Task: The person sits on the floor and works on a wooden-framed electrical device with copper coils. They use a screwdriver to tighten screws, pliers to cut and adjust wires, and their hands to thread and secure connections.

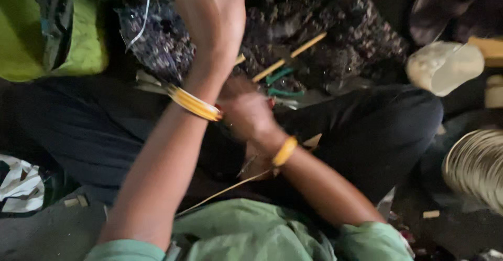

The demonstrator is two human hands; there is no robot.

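Note:
My left hand (212,14) is raised toward the top of the view, blurred, with yellow bangles (195,104) on the wrist; what it holds is cut off by the frame edge. My right hand (246,111) is lower, over my dark-trousered lap, fingers curled, also wearing a yellow bangle (284,151). A thin pale cane strip (225,190) runs from under the right wrist down to the left across my lap. Whether the right hand pinches the strip is hidden by blur.
A dark patterned cloth (325,41) lies ahead with a bamboo stick (291,56) and green-handled tool (283,83) on it. A green cushion (78,35) sits far left, a pale round object (445,67) right, a coil of cane (477,166) at the right edge.

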